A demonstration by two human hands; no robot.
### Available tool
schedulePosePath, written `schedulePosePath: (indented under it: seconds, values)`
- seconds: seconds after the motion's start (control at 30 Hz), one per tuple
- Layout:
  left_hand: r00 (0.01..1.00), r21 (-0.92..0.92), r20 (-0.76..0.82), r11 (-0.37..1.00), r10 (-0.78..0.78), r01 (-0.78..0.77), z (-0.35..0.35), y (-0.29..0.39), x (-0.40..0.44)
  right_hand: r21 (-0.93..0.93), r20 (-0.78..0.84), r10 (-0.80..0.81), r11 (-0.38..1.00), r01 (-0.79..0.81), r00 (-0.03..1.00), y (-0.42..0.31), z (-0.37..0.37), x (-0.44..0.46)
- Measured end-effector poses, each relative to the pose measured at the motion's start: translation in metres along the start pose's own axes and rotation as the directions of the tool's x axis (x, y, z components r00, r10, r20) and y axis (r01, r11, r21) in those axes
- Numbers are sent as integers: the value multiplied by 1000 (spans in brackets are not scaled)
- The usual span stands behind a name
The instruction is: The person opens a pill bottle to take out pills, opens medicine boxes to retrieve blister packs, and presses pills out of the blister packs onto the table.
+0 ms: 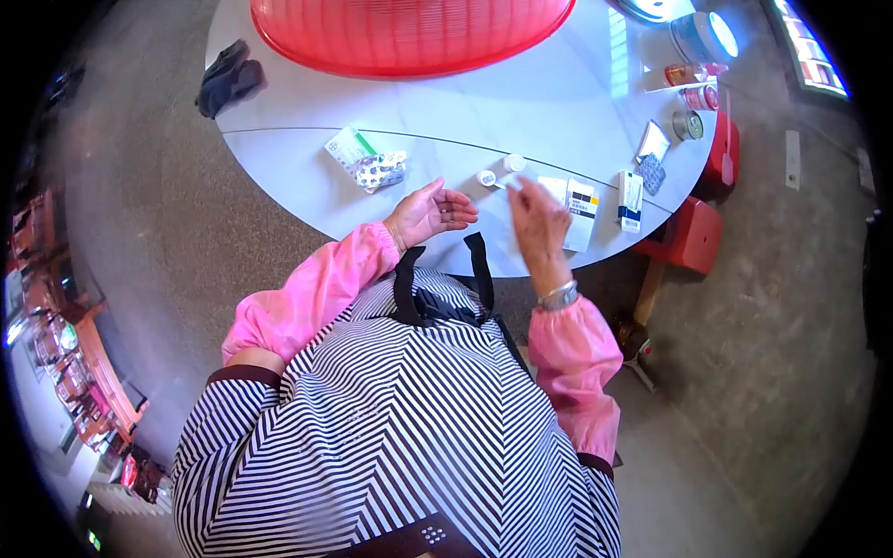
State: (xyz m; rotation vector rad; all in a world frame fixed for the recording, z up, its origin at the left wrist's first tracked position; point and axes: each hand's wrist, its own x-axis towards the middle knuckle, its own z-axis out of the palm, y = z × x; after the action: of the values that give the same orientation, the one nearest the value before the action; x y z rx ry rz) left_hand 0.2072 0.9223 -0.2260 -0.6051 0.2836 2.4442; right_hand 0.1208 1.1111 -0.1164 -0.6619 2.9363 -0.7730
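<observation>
White surface [446, 112] with a curved near edge. Right grip [541, 223]: fingers bend just beside two white containers [513, 164] near that edge; whether they close on anything cannot be told. Left grip [433, 212]: open, fingers extending rightward. Farther out, a blister pack [381, 170] overlaps a green-and-white box [348, 147] at left; a blue-and-white box [631, 197] stands apart at right; a red cover [414, 33] lies beyond.

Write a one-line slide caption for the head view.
Right hand near two white containers on the table, left hand loosely open near a blister pack.
</observation>
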Motion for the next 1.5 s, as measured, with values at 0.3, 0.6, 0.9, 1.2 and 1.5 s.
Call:
schedulePosePath:
  seconds: [0.3, 0.6, 0.9, 1.2, 1.5]
  values:
    - [986, 194, -164, 980, -14, 46, 25, -14, 3, 267, 201, 88, 953, -141, 976, -34, 47, -64]
    - [947, 470, -284, 883, 152, -1, 34, -29, 2, 223, 170, 233, 937, -268, 957, -33, 66, -62]
    - [866, 681, -375, 732, 331, 15, 20, -6, -18, 141, 179, 326, 925, -352, 928, 13, 75, -82]
    - [881, 614, -415, 785, 225, 89, 8, -4, -28, 125, 122, 154, 978, -169, 980, 11, 81, -79]
    - [888, 707, -382, 700, 256, 102, 19, -6, -23, 198, 89, 295, 931, -307, 951, 18, 57, -91]
